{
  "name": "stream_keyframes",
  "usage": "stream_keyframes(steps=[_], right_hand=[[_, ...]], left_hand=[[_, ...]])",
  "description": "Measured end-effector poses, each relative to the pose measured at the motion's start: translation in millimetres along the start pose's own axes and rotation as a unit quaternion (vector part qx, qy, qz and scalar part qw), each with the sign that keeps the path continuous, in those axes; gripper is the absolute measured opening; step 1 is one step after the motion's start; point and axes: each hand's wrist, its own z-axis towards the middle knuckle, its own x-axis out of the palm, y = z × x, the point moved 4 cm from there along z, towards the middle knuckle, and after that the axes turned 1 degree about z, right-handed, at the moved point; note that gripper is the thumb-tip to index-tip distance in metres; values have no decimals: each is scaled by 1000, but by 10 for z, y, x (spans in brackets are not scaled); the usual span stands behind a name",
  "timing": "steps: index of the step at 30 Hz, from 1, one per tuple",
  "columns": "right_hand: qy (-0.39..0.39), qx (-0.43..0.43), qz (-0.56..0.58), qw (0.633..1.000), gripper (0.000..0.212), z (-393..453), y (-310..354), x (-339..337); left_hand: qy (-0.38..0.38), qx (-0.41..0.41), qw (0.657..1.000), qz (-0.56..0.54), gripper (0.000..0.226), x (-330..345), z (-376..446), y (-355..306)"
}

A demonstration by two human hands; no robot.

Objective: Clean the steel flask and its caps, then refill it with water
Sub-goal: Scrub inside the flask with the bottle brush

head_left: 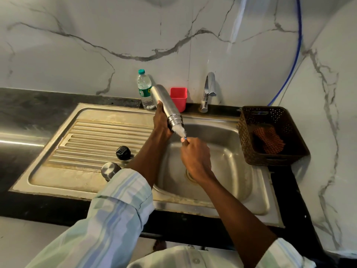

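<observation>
The left hand (161, 122) grips the steel flask (165, 105) around its lower body, holding it tilted over the sink (228, 161) with the open mouth pointing down and toward the person. White bristles of a bottle brush (180, 131) stick out of the mouth; the rest of the brush head is hidden inside the flask, and its handle is almost wholly covered by the right hand (195, 155), whose fingers curl around it so that only a small blue bit shows at the top of the fist. On the ribbed drainboard (92, 136) sit a black cap (123, 152) and a steel cap (110, 170), the latter partly hidden by the striped sleeve (119, 206). Behind the flask stands a plastic water bottle (144, 89) with a green label whose print is too small to read, then a red cup (178, 97), half covered by the flask, and the tap (208, 91). A brown basket (270, 136) holds a checked cloth (269, 140), partly in shadow.
</observation>
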Motion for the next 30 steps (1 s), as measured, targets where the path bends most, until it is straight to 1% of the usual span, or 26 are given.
stream_keyframes(steps=[3,5,7,9,11,14,16,18,20,24,26,30], right_hand=[[10,32,46,998,30,130,52,19],[16,46,64,997,29,174,91,21],[25,27,59,998,32,122,92,39],[37,20,63,997,34,37,52,48],[47,38,82,995,35,57,26,58],[38,77,129,988,33,195,72,65],[39,74,142,986,36,185,71,87],[43,57,144,987,39,122,33,98],[47,58,155,985,41,103,-2,92],[55,104,184,976,36,259,7,102],[54,101,202,973,38,224,-3,133],[71,107,217,968,44,143,-40,178]], left_hand=[[16,-3,1000,22,56,54,-65,105],[28,-5,999,28,62,65,-95,157],[21,-9,999,32,73,40,-76,95],[16,-3,1000,18,77,12,8,38],[21,4,999,25,73,40,-79,16],[60,-1,997,55,58,142,-194,117],[61,-8,996,59,62,165,-242,108],[64,-13,997,34,70,172,-229,44],[61,-12,998,25,73,171,-195,36],[74,-15,996,42,69,204,-267,147],[74,-11,996,46,69,206,-255,91],[63,-17,998,8,66,180,-190,23]])
